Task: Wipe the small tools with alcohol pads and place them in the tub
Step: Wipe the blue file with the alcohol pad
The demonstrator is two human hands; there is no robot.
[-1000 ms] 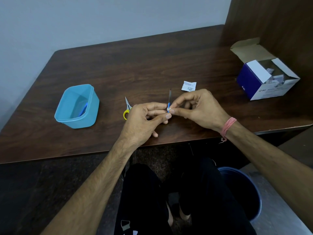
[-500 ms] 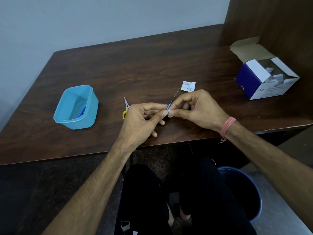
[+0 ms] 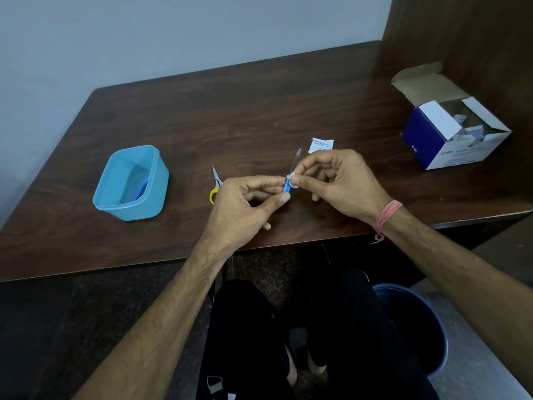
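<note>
While the blue handle of the small tool [image 3: 287, 186] is pinched by the left hand [image 3: 242, 209], a white pad [image 3: 294, 180] is pinched on it by the right hand [image 3: 340, 183]; the tub [image 3: 155, 180] sits at nine o'clock.

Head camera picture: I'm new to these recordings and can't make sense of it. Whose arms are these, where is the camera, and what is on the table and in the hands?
There is no machine here. The camera sits on a person's head and looks down at their own two arms. The left hand pinches the blue handle of a small metal tool, blade pointing up and away. The right hand pinches a small white alcohol pad against it. On the dark wooden table lie yellow-handled scissors, partly behind the left hand, a torn pad wrapper, a light blue tub with something blue inside, and an opened box at the right. A dark bin stands on the floor below.
</note>
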